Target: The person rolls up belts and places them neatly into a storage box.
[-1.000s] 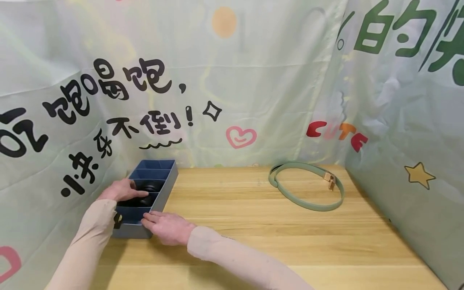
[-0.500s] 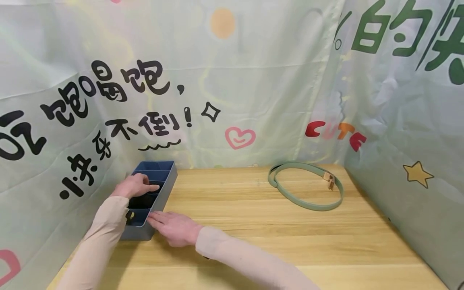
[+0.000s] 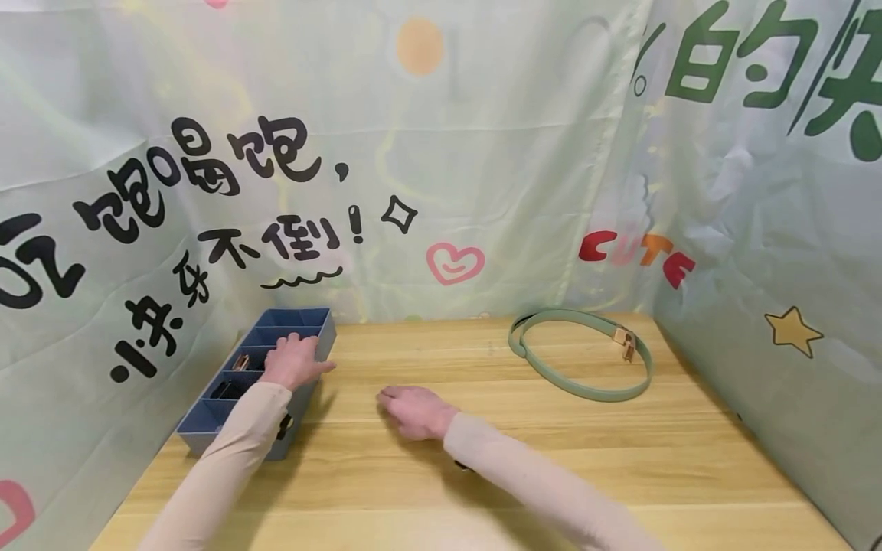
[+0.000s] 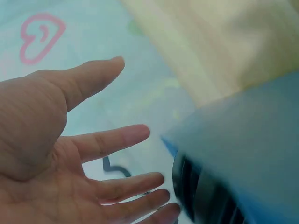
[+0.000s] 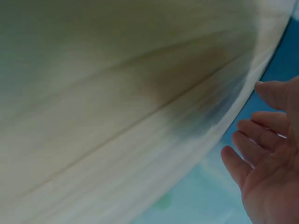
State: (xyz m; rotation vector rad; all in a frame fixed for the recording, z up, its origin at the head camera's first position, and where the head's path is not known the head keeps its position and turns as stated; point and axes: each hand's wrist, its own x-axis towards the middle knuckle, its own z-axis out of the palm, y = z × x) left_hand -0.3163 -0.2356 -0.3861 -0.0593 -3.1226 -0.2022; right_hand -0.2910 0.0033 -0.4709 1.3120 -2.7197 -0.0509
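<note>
My left hand is over the right side of a blue-grey divided box, palm down, holding nothing. In the left wrist view its fingers are spread beside the box wall, near dark coiled bands. One compartment contains a dark item with a gold-coloured metal part. Black material lies in the compartment in front; my left arm partly hides it. Away from the box, my right hand hovers over the table, also holding nothing; its fingers show loosely extended in the right wrist view.
A light green belt with a gold buckle lies looped at the back right of the wooden table. Printed fabric hangs behind and along both sides.
My left hand has lifted out of the compartments and moved right. My right hand has left the box's side and moved right. The box's near end now sits turned further left.
</note>
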